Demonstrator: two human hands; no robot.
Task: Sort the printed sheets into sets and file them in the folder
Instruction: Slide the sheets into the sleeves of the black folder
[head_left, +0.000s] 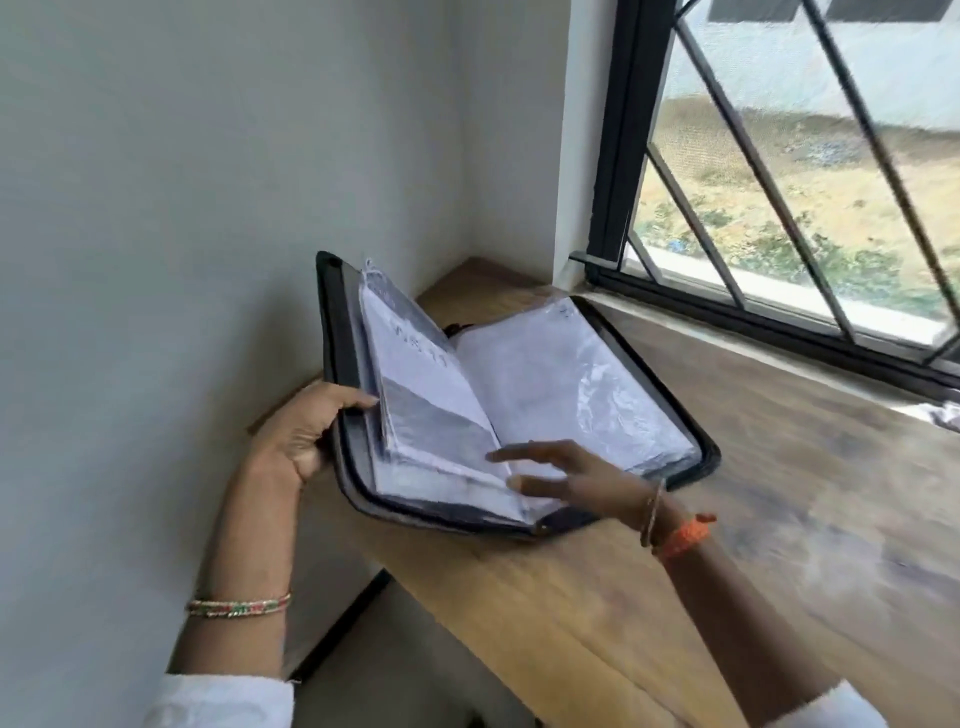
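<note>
Black and zip-edged, the fabric document folder (519, 415) lies open on a brown wooden desk (571, 613), its right half flat and its left cover raised at a slant. Inside are clear plastic sleeves holding white printed sheets (566, 395); a few sleeves stand tilted off the spine, the rest lie flat on the right half.

The left hand (301, 436) grips the raised cover at its outer edge: the thumb curls over onto the inner face just beside the tilted sleeves, while the other fingers are hidden behind the cover. The right hand (571, 478) hovers over the lower part of the spine with its fingers straight and slightly spread, pointing toward the tilted sleeves; the blur makes it unclear whether the fingertips touch the plastic. A thin bangle and an orange thread band (683, 535) sit on the right wrist, beaded bangles (239, 605) on the left forearm.

Beyond the fingers, the desk runs into a corner of pale painted wall (208, 182). To the right of the right hand stretches bare wood up to a black-framed window (779, 182) with diagonal bars. Some crumpled pale thing at the frame's right edge, near the sill, is too cut off to identify. The desk's near edge drops away below the left wrist.
</note>
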